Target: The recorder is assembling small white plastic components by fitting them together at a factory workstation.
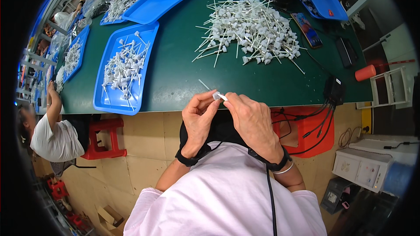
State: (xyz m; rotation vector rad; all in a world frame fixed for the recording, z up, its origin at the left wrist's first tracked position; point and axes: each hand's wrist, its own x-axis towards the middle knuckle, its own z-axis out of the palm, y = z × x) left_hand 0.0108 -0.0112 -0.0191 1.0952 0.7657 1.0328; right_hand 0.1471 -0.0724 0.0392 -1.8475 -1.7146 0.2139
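Fingers (234, 101) pinched round white piece (216, 96)

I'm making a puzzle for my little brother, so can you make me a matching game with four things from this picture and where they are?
Things:
1. Small white part
2. Phone
3. Nearest tray
4. Big heap of white pieces with thin stems

Places:
A. Blue, at the near table edge, left of the hands
B. Loose on the green table, beyond the hands
C. At the fingertips of the left hand and right hand
D. Lying toward the table's right side

Right pairs: 1-C, 2-D, 3-A, 4-B
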